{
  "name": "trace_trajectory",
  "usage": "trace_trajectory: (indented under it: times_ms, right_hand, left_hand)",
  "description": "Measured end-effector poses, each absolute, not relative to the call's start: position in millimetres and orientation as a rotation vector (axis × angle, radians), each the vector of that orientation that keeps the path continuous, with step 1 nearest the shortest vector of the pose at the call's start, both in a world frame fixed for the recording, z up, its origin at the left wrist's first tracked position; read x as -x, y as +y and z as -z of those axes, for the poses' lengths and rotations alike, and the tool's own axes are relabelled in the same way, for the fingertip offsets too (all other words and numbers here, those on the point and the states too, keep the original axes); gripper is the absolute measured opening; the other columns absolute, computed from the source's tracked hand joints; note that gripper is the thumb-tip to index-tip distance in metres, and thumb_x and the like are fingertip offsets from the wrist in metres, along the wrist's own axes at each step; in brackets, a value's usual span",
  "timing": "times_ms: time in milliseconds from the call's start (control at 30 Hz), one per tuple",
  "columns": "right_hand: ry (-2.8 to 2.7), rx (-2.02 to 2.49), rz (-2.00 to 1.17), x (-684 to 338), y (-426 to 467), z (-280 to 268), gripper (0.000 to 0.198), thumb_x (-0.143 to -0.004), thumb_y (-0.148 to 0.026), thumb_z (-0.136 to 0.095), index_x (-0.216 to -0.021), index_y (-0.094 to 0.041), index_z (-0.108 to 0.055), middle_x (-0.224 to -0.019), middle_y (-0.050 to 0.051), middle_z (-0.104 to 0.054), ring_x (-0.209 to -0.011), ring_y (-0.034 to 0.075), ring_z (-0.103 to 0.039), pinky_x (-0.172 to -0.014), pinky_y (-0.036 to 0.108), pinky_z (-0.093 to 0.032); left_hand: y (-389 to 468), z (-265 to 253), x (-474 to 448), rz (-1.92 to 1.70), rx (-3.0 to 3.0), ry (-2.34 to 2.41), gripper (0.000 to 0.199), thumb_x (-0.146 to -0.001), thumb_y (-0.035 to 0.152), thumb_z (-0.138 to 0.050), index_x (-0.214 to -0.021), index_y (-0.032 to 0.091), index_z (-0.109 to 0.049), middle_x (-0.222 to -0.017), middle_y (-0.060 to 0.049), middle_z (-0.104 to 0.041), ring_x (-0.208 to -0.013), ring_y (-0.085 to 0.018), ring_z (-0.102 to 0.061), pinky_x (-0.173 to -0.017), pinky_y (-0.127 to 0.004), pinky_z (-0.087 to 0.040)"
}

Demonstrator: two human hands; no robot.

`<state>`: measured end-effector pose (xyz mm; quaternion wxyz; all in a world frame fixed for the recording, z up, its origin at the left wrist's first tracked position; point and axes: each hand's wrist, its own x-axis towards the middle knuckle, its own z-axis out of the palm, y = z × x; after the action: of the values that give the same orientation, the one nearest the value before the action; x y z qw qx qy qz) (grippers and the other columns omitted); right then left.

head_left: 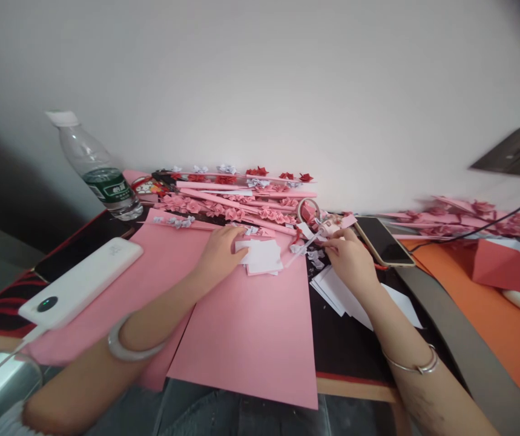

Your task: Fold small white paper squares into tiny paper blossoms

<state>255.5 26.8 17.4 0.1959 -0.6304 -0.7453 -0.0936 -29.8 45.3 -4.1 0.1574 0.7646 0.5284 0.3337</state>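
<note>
My left hand (218, 255) reaches over pink paper, thumb and fingers apart, with the thumb at the left edge of a small stack of white paper pieces (265, 257). That stack lies on a large pink sheet (250, 339). My right hand (351, 259) is closed, fingertips pinched beside a thin translucent stick (300, 251). Whether the fingers grip this stick or another small item is unclear. Around them lie a roll of tape (309, 209) and folded white paper flowers (316, 259). More white paper sheets (341, 292) lie partly under my right wrist.
Pink paper-flower stems (241, 209) line the wall. A water bottle (105, 175) and a white power bank (80, 281) with a cable stand left. On the right are a phone (384, 241), orange paper (482, 315), a red paper piece (505, 266) and a black cable (477, 233).
</note>
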Motion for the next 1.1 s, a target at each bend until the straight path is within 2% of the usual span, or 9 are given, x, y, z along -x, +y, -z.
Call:
trace_trajectory:
  times_ms: [100, 233, 400, 600, 733, 1100]
  right_hand:
    - [-2.014, 1.730, 0.307, -252.0, 24.9, -20.0, 0.019, -0.080, -0.020, -0.051, -0.081, -0.018, -0.070, -0.092, 0.008, -0.056, -0.073, 0.020, -0.058, -0.058, 0.031, -0.046]
    - [-1.931, 1.655, 0.329, -248.0, 22.9, -22.6, 0.017, -0.080, -0.021, -0.052, -0.083, -0.019, -0.068, -0.093, 0.008, -0.056, -0.078, 0.021, -0.058, -0.065, 0.032, -0.047]
    - [-1.828, 1.531, 0.356, -245.1, 21.8, -25.5, 0.016, -0.081, -0.020, -0.050, -0.082, -0.019, -0.065, -0.093, 0.009, -0.057, -0.083, 0.022, -0.058, -0.070, 0.033, -0.047]
    - [-1.762, 1.313, 0.377, -243.1, 22.4, -24.9, 0.011, -0.081, -0.019, -0.050, -0.079, -0.019, -0.061, -0.088, 0.008, -0.058, -0.083, 0.020, -0.057, -0.068, 0.031, -0.047]
    - [-1.739, 1.278, 0.370, -242.2, 20.2, -26.8, 0.009, -0.080, -0.018, -0.051, -0.076, -0.018, -0.060, -0.087, 0.007, -0.058, -0.080, 0.019, -0.057, -0.064, 0.030, -0.046]
    - [-1.750, 1.251, 0.379, -245.4, 20.6, -27.5, 0.009, -0.080, -0.017, -0.052, -0.074, -0.018, -0.059, -0.085, 0.007, -0.058, -0.074, 0.018, -0.056, -0.058, 0.029, -0.044]
  left_hand:
    - [46.3, 6.9, 30.2, -0.966, -2.187, 1.472, 0.039, -0.071, 0.017, -0.059, -0.110, 0.018, -0.056, -0.109, -0.008, -0.059, -0.108, -0.026, -0.049, -0.096, -0.041, -0.035]
    - [46.7, 8.3, 29.5, -0.944, -2.122, 1.406, 0.039, -0.070, 0.013, -0.057, -0.109, 0.016, -0.054, -0.103, -0.008, -0.055, -0.094, -0.021, -0.055, -0.085, -0.035, -0.044]
    - [40.6, 0.6, 24.8, -0.984, -2.264, 1.325, 0.030, -0.075, 0.015, -0.057, -0.105, 0.018, -0.057, -0.109, -0.006, -0.054, -0.105, -0.021, -0.050, -0.094, -0.036, -0.039]
    - [30.3, 4.4, 11.7, -0.746, -2.409, 0.950, 0.025, -0.082, 0.014, -0.050, -0.105, 0.018, -0.058, -0.112, -0.006, -0.058, -0.105, -0.019, -0.052, -0.096, -0.034, -0.039]
    - [30.2, 10.1, 5.9, -0.697, -2.461, 0.973, 0.028, -0.082, 0.018, -0.052, -0.110, 0.016, -0.056, -0.115, -0.008, -0.057, -0.108, -0.021, -0.051, -0.095, -0.034, -0.040]
    - [34.3, 7.5, 11.5, -0.662, -2.466, 0.934, 0.027, -0.082, 0.010, -0.049, -0.106, 0.015, -0.060, -0.113, -0.008, -0.061, -0.106, -0.019, -0.054, -0.095, -0.033, -0.040]
